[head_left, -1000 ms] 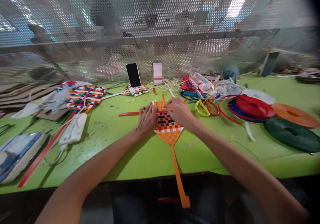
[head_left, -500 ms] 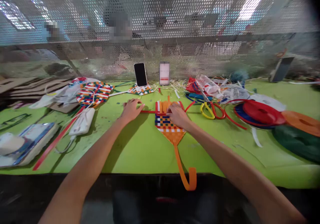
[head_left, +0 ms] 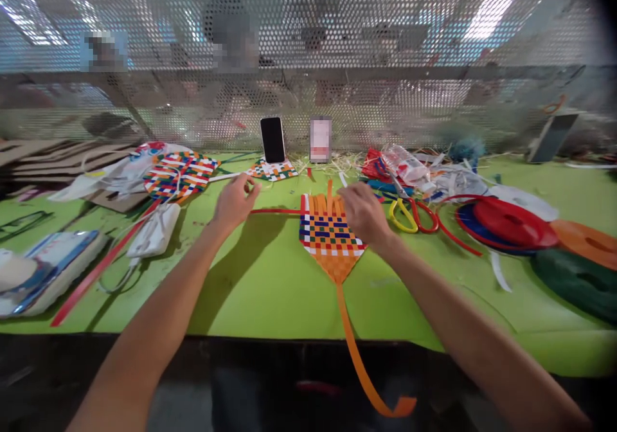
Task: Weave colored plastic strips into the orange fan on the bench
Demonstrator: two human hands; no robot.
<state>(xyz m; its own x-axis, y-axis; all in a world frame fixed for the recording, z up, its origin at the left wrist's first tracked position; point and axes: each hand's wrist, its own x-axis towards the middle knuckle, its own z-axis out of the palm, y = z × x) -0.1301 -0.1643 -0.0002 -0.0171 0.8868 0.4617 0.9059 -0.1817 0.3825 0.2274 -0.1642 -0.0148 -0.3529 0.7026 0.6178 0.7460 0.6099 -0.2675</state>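
A half-woven fan (head_left: pixel 330 236) of orange, blue, red and white strips lies on the green table (head_left: pixel 270 290), its long orange tail hanging over the front edge. A thin red strip (head_left: pixel 274 211) runs left from its upper rows. My left hand (head_left: pixel 234 202) is at the strip's left end, fingers pinched on it. My right hand (head_left: pixel 365 213) rests curled on the fan's upper right corner, holding the weave down beside the upright orange strip ends.
Two finished woven fans (head_left: pixel 179 173) lie at the back left, by two propped phones (head_left: pixel 272 139). Yellow and red scissors (head_left: pixel 412 213) and coloured strip reels (head_left: pixel 506 216) sit to the right. A perforated metal screen (head_left: pixel 308 65) closes the back, with people dimly behind it.
My left hand left the weave and moved left, drawing the red strip out sideways through the upper rows. My right hand stayed on the fan's top right. The orange tail uncurled.
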